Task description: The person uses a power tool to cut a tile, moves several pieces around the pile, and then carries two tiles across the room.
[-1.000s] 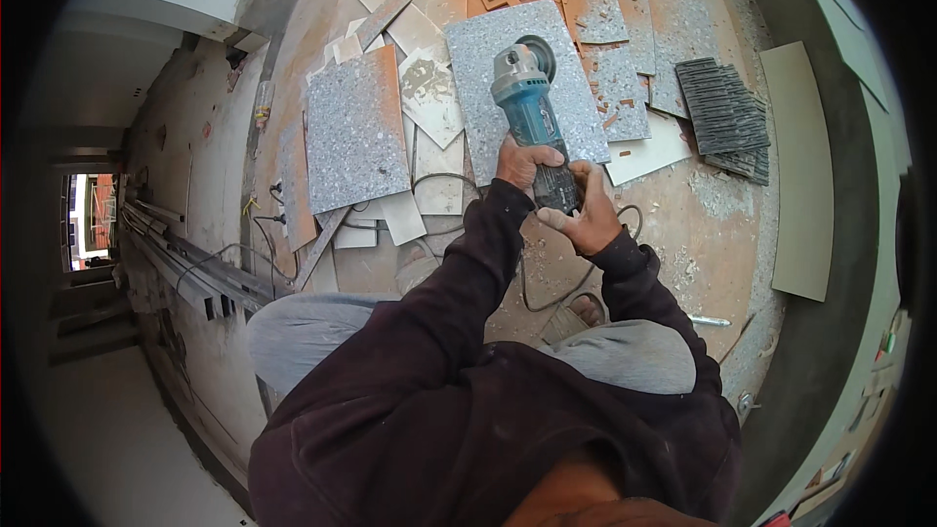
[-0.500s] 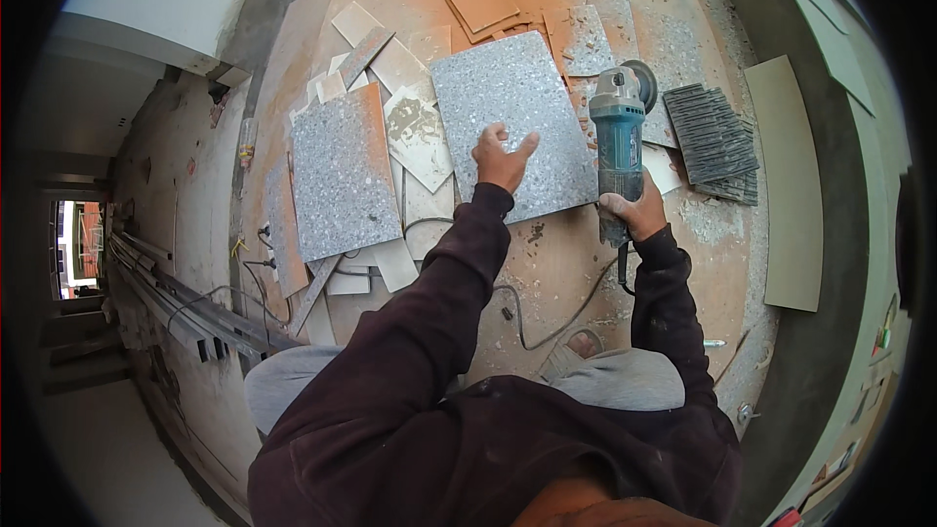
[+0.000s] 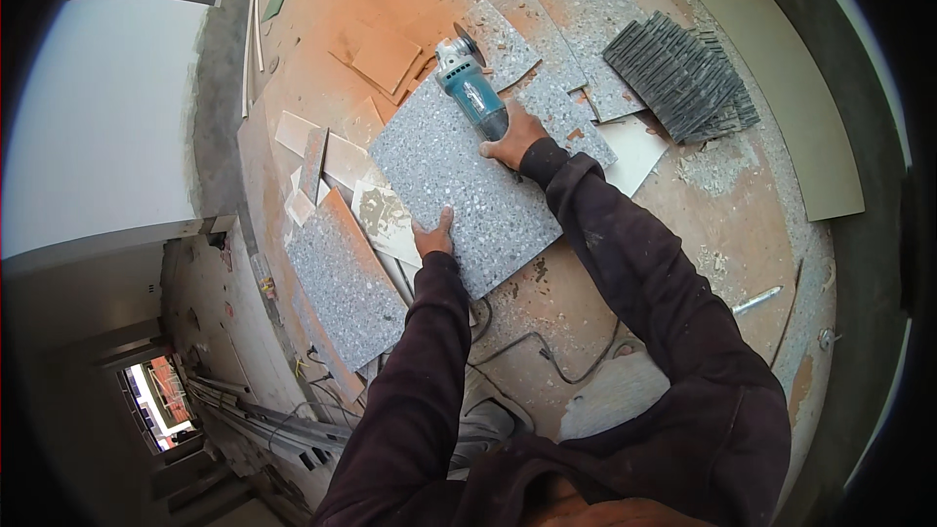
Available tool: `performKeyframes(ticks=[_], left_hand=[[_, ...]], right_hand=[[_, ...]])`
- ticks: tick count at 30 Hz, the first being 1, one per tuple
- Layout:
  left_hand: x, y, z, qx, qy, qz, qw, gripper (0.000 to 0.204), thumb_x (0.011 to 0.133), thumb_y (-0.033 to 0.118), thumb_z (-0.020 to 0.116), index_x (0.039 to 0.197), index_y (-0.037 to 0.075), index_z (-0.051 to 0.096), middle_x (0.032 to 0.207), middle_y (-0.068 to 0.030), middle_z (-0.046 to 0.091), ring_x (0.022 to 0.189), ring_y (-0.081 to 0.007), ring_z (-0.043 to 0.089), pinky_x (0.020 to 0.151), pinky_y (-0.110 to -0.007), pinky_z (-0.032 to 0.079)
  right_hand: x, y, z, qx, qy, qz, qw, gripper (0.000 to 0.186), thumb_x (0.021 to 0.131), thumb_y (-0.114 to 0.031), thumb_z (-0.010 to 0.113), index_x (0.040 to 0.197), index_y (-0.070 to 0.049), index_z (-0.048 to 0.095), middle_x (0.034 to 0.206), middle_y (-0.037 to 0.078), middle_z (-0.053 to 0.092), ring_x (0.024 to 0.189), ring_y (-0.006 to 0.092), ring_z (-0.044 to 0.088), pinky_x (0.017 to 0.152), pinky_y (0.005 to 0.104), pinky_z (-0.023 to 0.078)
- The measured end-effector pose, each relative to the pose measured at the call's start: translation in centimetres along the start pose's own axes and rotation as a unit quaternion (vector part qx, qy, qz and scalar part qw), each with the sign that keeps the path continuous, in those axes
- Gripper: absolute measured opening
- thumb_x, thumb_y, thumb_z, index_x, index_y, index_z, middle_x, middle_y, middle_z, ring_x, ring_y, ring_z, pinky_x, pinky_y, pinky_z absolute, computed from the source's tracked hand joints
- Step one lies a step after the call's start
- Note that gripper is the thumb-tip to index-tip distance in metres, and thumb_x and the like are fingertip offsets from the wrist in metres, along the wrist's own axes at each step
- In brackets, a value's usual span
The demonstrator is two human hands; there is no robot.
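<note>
My right hand (image 3: 516, 137) is wrapped round the rear grip of a teal and grey angle grinder (image 3: 474, 98). The grinder lies slanted over the far part of a large grey speckled tile (image 3: 488, 220), its disc (image 3: 468, 42) close to the tile's far edge. At the tile's left edge is my left hand (image 3: 434, 236), thumb on the speckled face and fingers closed at the rim, partly hidden. Another speckled tile (image 3: 346, 278) with an orange-dusted edge lies left of that hand.
Dark ribbed stone strips (image 3: 678, 78) are piled at the right. Cut tile pieces (image 3: 512, 44) lie beyond the grinder, with orange dusty slabs (image 3: 386, 63) to their left. A black cable (image 3: 547, 356) loops across the floor near my legs. A long beige panel (image 3: 781, 88) stands along the right side.
My right hand has carried the grinder from beside the tile to over its far part. My left hand has gone from the tile's middle to its left edge. The view has turned.
</note>
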State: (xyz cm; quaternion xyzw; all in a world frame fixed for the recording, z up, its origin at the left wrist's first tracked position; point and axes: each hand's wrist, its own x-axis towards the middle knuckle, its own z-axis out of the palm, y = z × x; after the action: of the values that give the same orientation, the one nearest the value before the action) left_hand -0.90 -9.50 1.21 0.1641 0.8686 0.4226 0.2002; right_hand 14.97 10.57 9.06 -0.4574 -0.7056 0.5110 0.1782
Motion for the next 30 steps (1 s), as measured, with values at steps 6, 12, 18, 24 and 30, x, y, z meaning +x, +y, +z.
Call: performKeyframes(ticks=[6,12,18,24,30], left_hand=[[0.0,0.0,0.6,0.031,0.007,0.034,0.999,0.09,0.063,0.031,0.074,0.124,-0.013,0.025,0.126,-0.0246,0.035,0.118,-0.0313,0.034,0.1,-0.032,0.022],[-0.7,0.9,0.4,0.049,-0.005,-0.002,0.999,0.091,0.065,0.03,0.073,0.125,-0.014,0.022,0.127,-0.025,0.033,0.119,-0.0318,0.032,0.101,-0.032,0.02],[0.2,-0.4,0.5,0.023,-0.01,-0.007,1.0,0.089,0.065,0.029,0.073,0.125,-0.014,0.022,0.127,-0.0246,0.033,0.118,-0.031,0.032,0.101,-0.032,0.021],[0.0,0.3,0.6,0.023,0.005,-0.016,1.0,0.089,0.065,0.027,0.073,0.124,-0.015,0.023,0.126,-0.0249,0.035,0.118,-0.0314,0.033,0.1,-0.032,0.022],[0.2,-0.3,0.4,-0.004,-0.007,-0.006,1.0,0.089,0.064,0.027,0.074,0.124,-0.015,0.023,0.125,-0.0251,0.036,0.117,-0.0317,0.034,0.1,-0.032,0.022]], right_hand=[[3.9,-0.7,1.5,-0.035,-0.001,0.019,0.999,0.066,0.06,-0.03,0.07,0.111,-0.002,0.039,0.105,0.02,0.053,0.099,0.0334,0.052,0.084,0.0389,0.042],[6.5,-1.5,3.1,-0.041,-0.059,0.05,0.996,0.061,0.061,-0.031,0.07,0.108,-0.004,0.043,0.103,0.019,0.054,0.098,0.0317,0.053,0.083,0.0397,0.043],[7.8,-2.2,3.6,-0.043,-0.058,0.068,0.995,0.058,0.06,-0.029,0.07,0.106,-0.003,0.046,0.101,0.019,0.056,0.095,0.0321,0.055,0.082,0.0392,0.043],[8.0,-2.4,3.4,-0.031,-0.056,0.069,0.996,0.058,0.059,-0.029,0.071,0.104,0.0,0.047,0.1,0.021,0.056,0.094,0.0328,0.054,0.081,0.0385,0.043],[7.8,-2.7,3.3,-0.033,-0.067,0.072,0.995,0.058,0.059,-0.029,0.071,0.104,-0.001,0.047,0.101,0.02,0.055,0.096,0.0317,0.054,0.082,0.0385,0.043]])
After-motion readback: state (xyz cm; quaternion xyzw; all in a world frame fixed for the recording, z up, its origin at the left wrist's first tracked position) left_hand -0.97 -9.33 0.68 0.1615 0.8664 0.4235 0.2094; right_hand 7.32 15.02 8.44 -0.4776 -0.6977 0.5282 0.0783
